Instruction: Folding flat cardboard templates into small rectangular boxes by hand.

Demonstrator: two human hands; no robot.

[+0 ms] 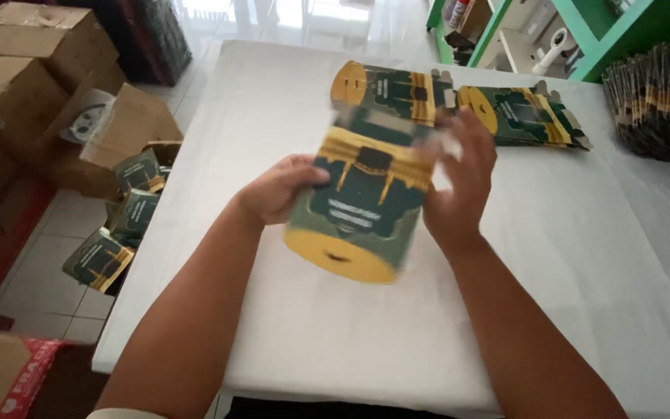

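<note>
we are holding a green and yellow carton (358,206) in the middle of the frame, above the white table (583,256), and it is blurring a little at its upper edge. our left hand (279,190) is gripping the carton's left side, thumb lying across the front face and the other fingers hiding behind it, so we cannot tell how tightly they are curling. our right hand (459,182) is pressing on the carton's right side, its fingers spread fairly open and reaching up over the upper right corner; the fingertips are smearing in the picture, so we cannot tell exactly what they are pinching. the carton is tilting, its rounded yellow end with a slot pointing toward the lower middle of the frame

just above the hands, two flat cartons (459,105) of the same print are lying side by side on the table, touching or nearly so. at the upper right edge a stack of flats (661,101) is sitting on the table. in the upper right corner a green shelf (599,31) is standing. at the left of the frame, brown boxes (17,85) are standing on the tiled floor, and an open box (129,155) beside the table is holding several folded cartons (118,233) of the same kind
</note>
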